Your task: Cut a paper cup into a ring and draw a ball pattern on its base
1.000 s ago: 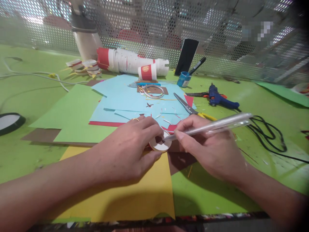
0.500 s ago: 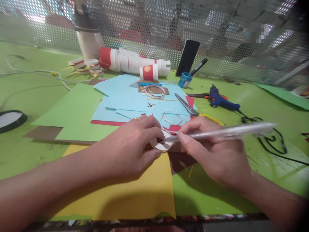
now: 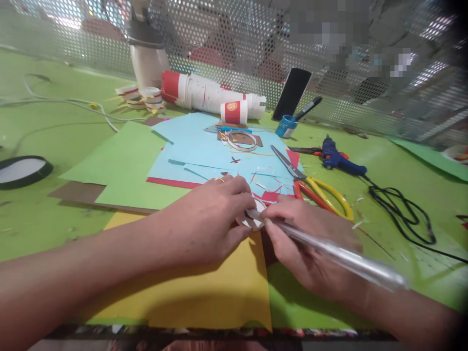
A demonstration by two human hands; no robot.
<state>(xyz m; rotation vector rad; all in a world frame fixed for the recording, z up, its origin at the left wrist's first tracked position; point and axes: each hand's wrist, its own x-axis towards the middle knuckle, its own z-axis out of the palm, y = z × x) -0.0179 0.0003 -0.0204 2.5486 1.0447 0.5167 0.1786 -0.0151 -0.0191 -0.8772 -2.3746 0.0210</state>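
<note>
Between the thumb and fingers of my left hand [image 3: 219, 209] is a small round white ring with a floor, like a cut-off paper cup bottom [image 3: 259, 208]. A dark patch or piece shows inside it, partly covered by my fingers. My right hand [image 3: 310, 229] grips a slim silver pen-shaped tool [image 3: 340, 256] near its front, and the tool's tip reaches into the cup bottom. Exactly what the tip touches is hidden. Under my left hand lies yellow paper [image 3: 204, 297].
Scissors [image 3: 329, 195] lie beyond my right hand, with a blue glue gun [image 3: 340, 158] and black cord farther right. Light blue paper [image 3: 197, 146] bears scraps and a ring. Behind stand stacked paper cups [image 3: 204, 92], a blue jar [image 3: 286, 127] and a black phone-like slab [image 3: 292, 92].
My right hand has turned, so the tool's rear end has swung down and towards me. The tip stays at the cup bottom. The whole view has shifted slightly.
</note>
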